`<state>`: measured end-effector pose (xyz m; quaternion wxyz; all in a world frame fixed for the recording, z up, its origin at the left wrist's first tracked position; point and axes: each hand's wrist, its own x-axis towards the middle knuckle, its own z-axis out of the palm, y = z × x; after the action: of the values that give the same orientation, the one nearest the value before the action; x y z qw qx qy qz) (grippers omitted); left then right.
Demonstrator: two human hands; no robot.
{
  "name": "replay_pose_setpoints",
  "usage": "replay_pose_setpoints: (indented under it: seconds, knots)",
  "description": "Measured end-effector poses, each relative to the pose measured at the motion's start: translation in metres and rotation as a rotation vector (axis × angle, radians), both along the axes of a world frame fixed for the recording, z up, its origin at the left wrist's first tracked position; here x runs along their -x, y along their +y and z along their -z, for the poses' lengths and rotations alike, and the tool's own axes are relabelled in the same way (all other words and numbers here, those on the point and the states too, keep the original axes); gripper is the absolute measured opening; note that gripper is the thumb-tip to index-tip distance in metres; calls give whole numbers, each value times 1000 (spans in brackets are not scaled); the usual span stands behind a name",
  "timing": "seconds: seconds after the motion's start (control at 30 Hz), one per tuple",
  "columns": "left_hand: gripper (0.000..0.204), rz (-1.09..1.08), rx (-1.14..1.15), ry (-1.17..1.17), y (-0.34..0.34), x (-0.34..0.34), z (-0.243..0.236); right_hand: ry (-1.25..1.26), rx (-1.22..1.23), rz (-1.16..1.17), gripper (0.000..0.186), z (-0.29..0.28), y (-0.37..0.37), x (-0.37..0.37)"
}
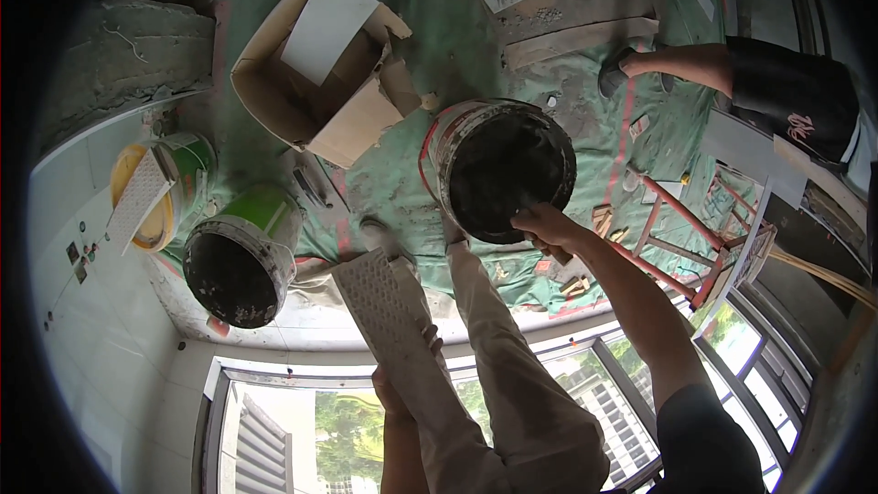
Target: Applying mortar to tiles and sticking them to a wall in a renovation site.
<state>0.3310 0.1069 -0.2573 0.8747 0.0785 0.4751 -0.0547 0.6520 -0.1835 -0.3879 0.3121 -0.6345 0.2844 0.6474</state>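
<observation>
My left hand (391,395) grips a long pale tile (382,306) by its side edges. The tile's patterned, pitted back faces up, and it slants in front of my legs. My right hand (549,227) is closed around the wooden handle (560,256) of a hand tool at the near rim of a large bucket (439,155). Dark material fills the bucket's shadowed inside. The tool's working end is lost in that darkness, so its kind cannot be made out.
An open cardboard box (357,133) with a white panel (329,23) stands ahead. At left are a green-white bucket (274,220) and a yellow-lidded bucket (192,169) bearing another tile (142,197). A red-framed stand (681,215) and another person (786,96) are at right.
</observation>
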Motion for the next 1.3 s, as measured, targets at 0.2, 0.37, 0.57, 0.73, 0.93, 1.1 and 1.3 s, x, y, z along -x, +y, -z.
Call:
replay_pose_setpoints:
  seconds: [0.2,0.37,0.57,0.73,0.93,1.1,1.3]
  knots:
    - [108,133,-136,-119,3,-63,4,100,-225,408,23,-10,-6,29]
    - [103,33,-79,-192,-9,-103,36,54,-375,620,32,-77,-29,60]
    - [104,7,59,-249,-34,-150,60,-669,-405,213,31,-246,-3,99]
    - [108,-19,119,-327,-76,-177,77,-1027,-412,319,33,-252,51,158]
    - [103,-30,268,-381,-97,-195,85,-849,-109,117,28,-208,96,193]
    - [109,68,248,-428,-91,-212,91,-526,-297,566,29,-265,55,209]
    - [108,-10,432,-424,-63,-200,79,-1079,-103,-130,26,-134,-49,172]
